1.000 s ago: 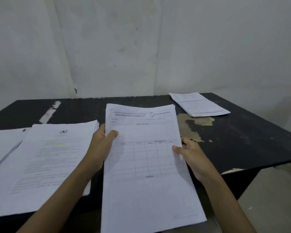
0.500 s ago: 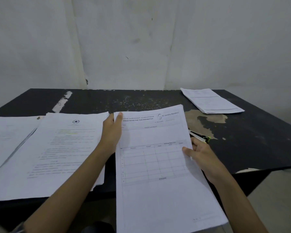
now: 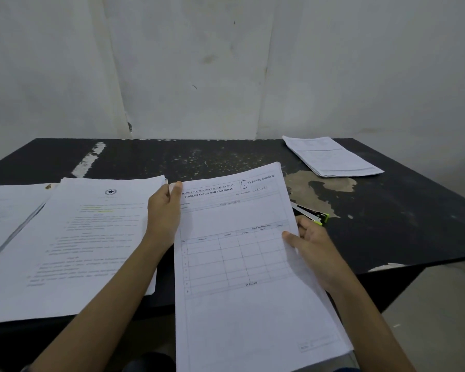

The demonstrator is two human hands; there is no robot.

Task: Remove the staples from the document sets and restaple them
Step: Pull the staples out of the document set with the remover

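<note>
A form-printed document set (image 3: pixel 242 264) fills the lower centre of the frame, tilted slightly clockwise. Its lower half hangs past the near edge of the black counter (image 3: pixel 414 224). The left hand (image 3: pixel 163 213) pinches its upper left corner, thumb on top and fingers curled behind. The right hand (image 3: pixel 310 248) grips the middle of its right edge, thumb over the sheet and fingers beneath.

A black stapler (image 3: pixel 310 214) with a yellow-green end lies on the counter just above the right hand, its left part hidden by the sheet's right edge. At the left, a thick text stack (image 3: pixel 78 237) lies beside the held set and overlaps another sheet (image 3: pixel 6 210) at the frame's left edge. A smaller pile (image 3: pixel 330 157) sits at the counter's far edge, upper right. Bare counter shows above the held set and right of the stapler, out to the counter's right edge.
</note>
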